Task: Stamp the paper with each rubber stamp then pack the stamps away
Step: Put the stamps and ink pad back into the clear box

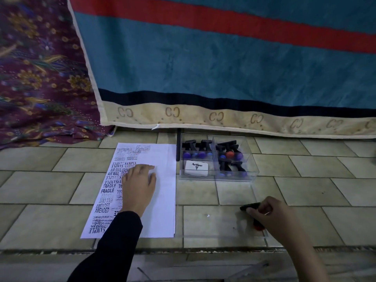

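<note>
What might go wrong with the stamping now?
The left hand lies flat on the paper, partly over printed words; fresh ink there might smudge. The paper's left side is crowded with prints, so a new one could overlap unless it goes on the bare right part. The right hand grips a stamp down by the floor, which it might mark.

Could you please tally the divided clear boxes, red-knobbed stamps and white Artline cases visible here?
Divided clear box: 1
Red-knobbed stamps: 2, one inside the box, one held in the right hand
White Artline case: 1
Total: 4
</note>
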Tool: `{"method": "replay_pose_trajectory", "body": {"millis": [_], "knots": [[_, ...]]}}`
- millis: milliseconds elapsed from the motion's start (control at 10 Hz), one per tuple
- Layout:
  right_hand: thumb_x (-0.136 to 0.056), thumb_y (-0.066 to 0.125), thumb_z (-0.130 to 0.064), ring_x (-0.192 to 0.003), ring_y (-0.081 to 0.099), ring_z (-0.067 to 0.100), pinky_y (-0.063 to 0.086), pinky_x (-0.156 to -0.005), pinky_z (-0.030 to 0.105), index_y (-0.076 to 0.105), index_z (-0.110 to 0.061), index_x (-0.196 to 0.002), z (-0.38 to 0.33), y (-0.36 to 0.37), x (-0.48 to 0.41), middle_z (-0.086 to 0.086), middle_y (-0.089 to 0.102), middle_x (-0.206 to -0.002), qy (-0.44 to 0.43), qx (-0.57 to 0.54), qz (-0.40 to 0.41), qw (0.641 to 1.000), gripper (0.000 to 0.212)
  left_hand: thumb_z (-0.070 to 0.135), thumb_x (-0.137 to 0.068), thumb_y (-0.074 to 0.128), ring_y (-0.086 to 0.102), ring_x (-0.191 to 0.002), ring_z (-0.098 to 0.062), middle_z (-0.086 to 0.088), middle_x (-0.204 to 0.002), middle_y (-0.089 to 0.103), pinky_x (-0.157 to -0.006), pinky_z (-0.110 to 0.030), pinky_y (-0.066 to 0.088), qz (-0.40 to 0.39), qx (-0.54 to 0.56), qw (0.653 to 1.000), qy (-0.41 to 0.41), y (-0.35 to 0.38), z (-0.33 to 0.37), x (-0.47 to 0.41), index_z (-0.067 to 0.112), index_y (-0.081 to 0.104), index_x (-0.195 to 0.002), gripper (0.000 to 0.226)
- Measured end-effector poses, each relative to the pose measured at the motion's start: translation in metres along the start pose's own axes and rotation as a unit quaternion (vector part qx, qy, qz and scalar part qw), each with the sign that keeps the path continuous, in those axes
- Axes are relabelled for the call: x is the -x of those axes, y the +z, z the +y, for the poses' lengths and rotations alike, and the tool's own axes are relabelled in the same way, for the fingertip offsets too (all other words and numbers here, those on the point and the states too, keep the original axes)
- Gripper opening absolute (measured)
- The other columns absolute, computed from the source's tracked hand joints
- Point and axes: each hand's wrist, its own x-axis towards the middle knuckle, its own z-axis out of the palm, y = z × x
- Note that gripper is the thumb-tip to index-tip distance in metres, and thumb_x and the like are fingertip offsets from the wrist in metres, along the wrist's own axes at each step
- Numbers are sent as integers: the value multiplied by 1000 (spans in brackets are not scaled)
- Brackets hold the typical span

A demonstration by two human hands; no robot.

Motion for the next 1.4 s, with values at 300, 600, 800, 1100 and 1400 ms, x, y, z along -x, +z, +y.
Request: {"method": "replay_pose_trajectory", "body": {"millis": [300, 600, 800, 1100, 1400], "knots": [[-71, 78, -22, -68, 62, 14, 49, -61, 31, 58, -18, -78, -1, 11, 8, -3, 66, -74, -18, 39, -17, 999, 22, 23, -90, 59, 51, -114, -27, -1, -122, 61, -95, -41, 34, 3, -15, 1000, 12, 8, -5, 2, 18, 65, -115, 26], [-68, 79, -10, -68, 63, 17, 52, -64, 29, 60, -19, -76, -2, 1, 9, -1, 67, -72, -64, 28, -30, 997, 23, 25, -92, 56, 49, -115, -25, -1, -123, 59, -96, -40, 33, 2, -22, 1000, 16, 9, -5, 3, 19, 64, -117, 28], [-70, 81, -15, -64, 58, -8, 41, -57, -1, 62, -28, -77, -32, -25, -17, -18, 62, -69, -149, -33, 80, 985, 24, 24, -91, 57, 50, -116, -26, -2, -124, 59, -97, -41, 33, 2, -24, 1000, 14, 7, -3, 4, 18, 64, -117, 28], [-76, 76, -12, -69, 60, 23, 40, -56, 23, 64, -5, -81, -52, -4, -100, 11, 66, -75, -129, -28, 87, 987, 15, 24, -92, 56, 49, -117, -25, 0, -124, 59, -98, -41, 33, 1, -22, 1000, 14, 7, -2, 5, 18, 64, -118, 28], [-75, 77, -15, -65, 54, 21, 34, -53, 25, 56, -11, -68, -46, 15, -115, 7, 60, -69, -115, 18, 66, 991, 22, 25, -92, 55, 48, -117, -24, 0, -125, 58, -99, -41, 33, -3, -31, 999, 11, 5, 0, 4, 19, 63, -118, 28]]}}
